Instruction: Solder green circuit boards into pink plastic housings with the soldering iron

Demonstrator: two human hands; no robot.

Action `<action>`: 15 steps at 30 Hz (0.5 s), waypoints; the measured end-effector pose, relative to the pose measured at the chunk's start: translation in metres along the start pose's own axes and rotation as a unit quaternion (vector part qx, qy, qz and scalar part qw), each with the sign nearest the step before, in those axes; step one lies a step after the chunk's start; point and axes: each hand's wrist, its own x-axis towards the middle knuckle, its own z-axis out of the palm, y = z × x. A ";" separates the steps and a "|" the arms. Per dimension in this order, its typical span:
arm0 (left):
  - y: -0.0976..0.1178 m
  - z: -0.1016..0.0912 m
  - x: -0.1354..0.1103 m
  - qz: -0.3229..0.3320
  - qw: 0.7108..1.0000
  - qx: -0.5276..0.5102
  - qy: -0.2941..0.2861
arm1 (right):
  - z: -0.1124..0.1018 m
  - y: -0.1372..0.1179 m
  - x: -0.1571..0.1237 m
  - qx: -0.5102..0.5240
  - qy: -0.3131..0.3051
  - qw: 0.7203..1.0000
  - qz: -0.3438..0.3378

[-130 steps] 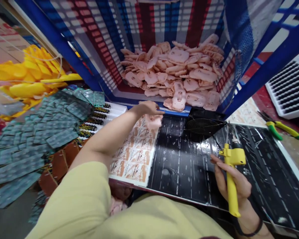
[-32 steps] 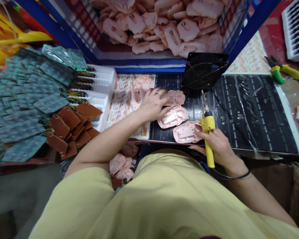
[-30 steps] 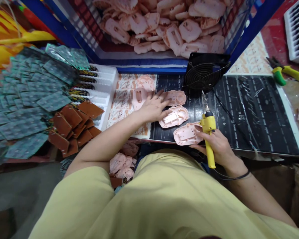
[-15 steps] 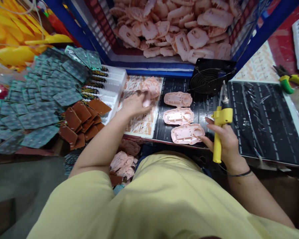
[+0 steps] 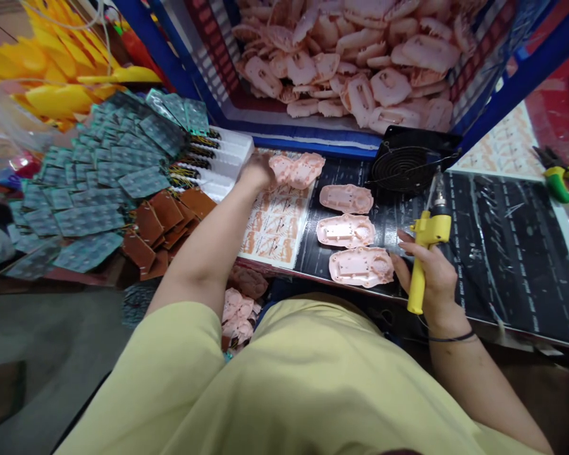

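My right hand is wrapped round the yellow handle of a soldering gun, its metal tip pointing up and away from me. Left of it, three pink plastic shells lie in a column, hollow side up, on the black mat. My left hand is at the far left of the printed sheet, beside two more pink shells that lie close together. It is blurred and its fingers are mostly hidden, so I cannot make out whether it grips anything.
A blue-framed crate full of pink shells stands at the back, with a black fan before it. Green circuit boards, brown boards and a white foam tray lie left. Pliers lie at right.
My left hand has moved left and away from me, off the pink shell it was at. Two shells now show there side by side. My right hand still holds the soldering gun.
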 end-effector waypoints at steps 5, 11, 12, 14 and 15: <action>0.034 0.000 -0.013 0.080 0.996 0.037 -0.025 | 0.001 -0.003 0.002 -0.004 0.006 1.000 -0.004; 0.062 -0.003 -0.020 0.161 0.973 0.117 -0.117 | 0.003 -0.003 0.001 -0.001 0.000 1.000 0.006; 0.065 -0.004 -0.018 0.174 0.969 0.116 -0.134 | 0.002 -0.004 0.001 -0.003 0.000 1.000 0.007; 0.071 -0.007 -0.011 0.196 0.960 0.107 -0.172 | 0.002 -0.004 0.001 -0.004 -0.002 1.000 0.004; 0.074 -0.008 -0.009 0.207 0.955 0.101 -0.186 | 0.001 -0.004 0.001 -0.001 -0.004 1.000 0.001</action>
